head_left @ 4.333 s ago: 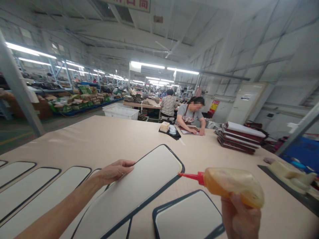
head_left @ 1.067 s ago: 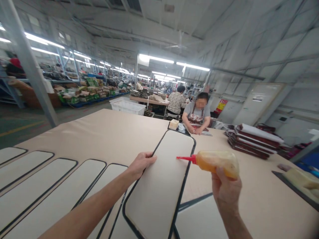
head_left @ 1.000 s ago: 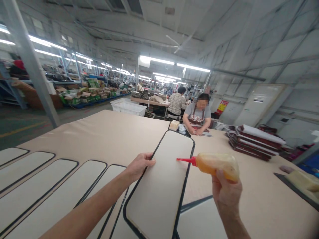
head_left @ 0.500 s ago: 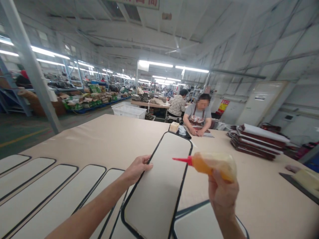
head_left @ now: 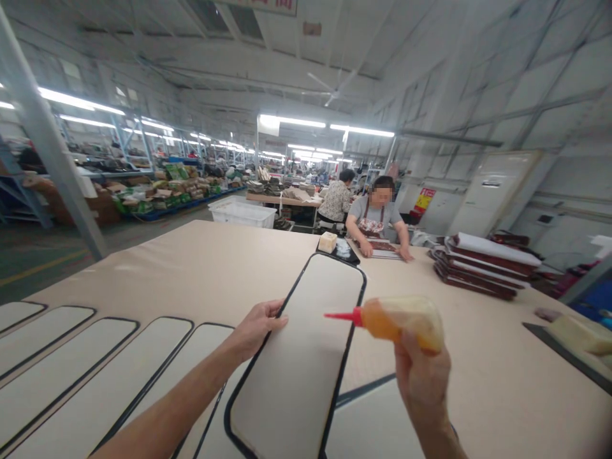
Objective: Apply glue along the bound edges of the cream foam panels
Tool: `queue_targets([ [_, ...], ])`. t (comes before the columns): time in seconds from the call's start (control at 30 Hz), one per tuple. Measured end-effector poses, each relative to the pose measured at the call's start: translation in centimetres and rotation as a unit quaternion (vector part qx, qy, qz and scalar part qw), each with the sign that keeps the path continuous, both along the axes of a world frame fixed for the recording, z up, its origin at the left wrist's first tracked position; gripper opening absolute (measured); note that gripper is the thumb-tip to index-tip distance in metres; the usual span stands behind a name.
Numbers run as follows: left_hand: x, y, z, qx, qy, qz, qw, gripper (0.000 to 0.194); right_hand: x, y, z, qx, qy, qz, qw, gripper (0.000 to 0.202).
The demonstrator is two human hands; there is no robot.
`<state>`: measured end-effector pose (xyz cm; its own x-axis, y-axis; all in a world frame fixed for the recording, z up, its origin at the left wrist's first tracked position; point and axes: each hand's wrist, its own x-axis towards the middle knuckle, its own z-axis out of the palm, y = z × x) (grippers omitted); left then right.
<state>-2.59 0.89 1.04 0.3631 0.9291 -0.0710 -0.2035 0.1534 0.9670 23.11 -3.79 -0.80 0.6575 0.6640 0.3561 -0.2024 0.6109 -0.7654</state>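
A long panel [head_left: 296,344], off-white with a black edge and rounded corners, is tilted up above the table. My left hand [head_left: 262,326] pinches its left edge, thumb on the pale face and fingers behind. In my right hand [head_left: 423,373] is a clear squeeze bottle [head_left: 404,322] of amber liquid, lying on its side. Its red nozzle [head_left: 342,316] points left, over the panel's right part; whether the tip touches the face I cannot tell. Under the right forearm, another pale panel [head_left: 373,421] lies partly hidden.
Several similar panels [head_left: 71,363] lie in a row at the left of the beige table [head_left: 191,268]. Farther off are a yellowish block [head_left: 327,241] on a black tray, a co-worker [head_left: 377,217] handling brown pieces, and a brown-and-white stack [head_left: 482,264]. A white bin [head_left: 241,212] stands beyond the table.
My view has shifted slightly, and the panel and bottle keep nearly the same places relative to each other. The co-worker's hands have moved apart over the brown piece.
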Motion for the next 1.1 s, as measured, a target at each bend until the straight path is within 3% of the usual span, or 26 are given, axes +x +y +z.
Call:
queue_targets([
  [0.1, 0.9, -0.9, 0.5, -0.001, -0.013, -0.018, 1.000, 0.054, 1.3, 1.1, 0.6, 0.014, 0.024, 0.017, 0.999, 0.043],
  [0.23, 0.7, -0.5, 0.1, -0.014, -0.007, 0.028, 0.999, 0.057, 0.4, -1.9, -3.0, -0.035, -0.041, 0.107, 0.993, 0.043],
  [0.3, 0.3, -0.4, -0.3, -0.017, -0.008, 0.045, 0.999, 0.055, 0.2, -3.2, -3.9, -0.055, -0.070, 0.141, 0.986, 0.046],
  [0.37, 0.1, -0.7, -0.5, -0.020, -0.006, 0.044, 0.999, 0.052, 0.5, -3.0, -2.9, -0.045, -0.046, 0.108, 0.992, 0.044],
  [0.43, 0.3, -1.4, -0.3, -0.027, -0.003, 0.024, 0.999, 0.051, 1.2, -1.6, -0.9, -0.017, 0.016, 0.050, 0.998, 0.039],
  [0.5, 0.8, -2.0, 0.0, -0.031, -0.009, 0.006, 0.999, 0.050, 1.6, -0.2, 0.6, -0.006, 0.054, 0.037, 0.998, 0.040],
  [0.57, 1.1, -2.0, 0.3, -0.036, -0.023, 0.013, 0.999, 0.047, 1.4, 0.0, 0.5, -0.015, 0.059, 0.050, 0.997, 0.041],
  [0.63, 0.8, -1.3, 0.4, -0.045, -0.034, 0.059, 0.997, 0.042, 0.6, -1.3, -1.2, -0.038, 0.033, 0.103, 0.993, 0.040],
  [0.73, -1.0, 0.9, 0.3, -0.063, -0.046, 0.201, 0.976, 0.034, 0.2, -3.9, -4.1, -0.075, 0.010, 0.204, 0.976, 0.043],
  [0.8, -2.6, 2.5, 0.2, -0.076, -0.046, 0.279, 0.956, 0.034, 1.4, -4.6, -4.7, -0.091, 0.063, 0.195, 0.975, 0.043],
  [0.87, -3.8, 3.6, 0.1, -0.091, -0.040, 0.313, 0.945, 0.036, 3.5, -3.9, -4.6, -0.096, 0.151, 0.143, 0.973, 0.042],
  [0.97, -4.4, 4.0, -0.3, -0.102, -0.041, 0.332, 0.937, 0.034, 6.1, -1.2, -5.7, -0.101, 0.261, 0.142, 0.949, 0.044],
  [1.1, -3.7, 3.1, -1.3, -0.108, -0.048, 0.328, 0.937, 0.024, 4.3, 2.4, -11.5, -0.157, 0.309, 0.165, 0.923, 0.041],
])
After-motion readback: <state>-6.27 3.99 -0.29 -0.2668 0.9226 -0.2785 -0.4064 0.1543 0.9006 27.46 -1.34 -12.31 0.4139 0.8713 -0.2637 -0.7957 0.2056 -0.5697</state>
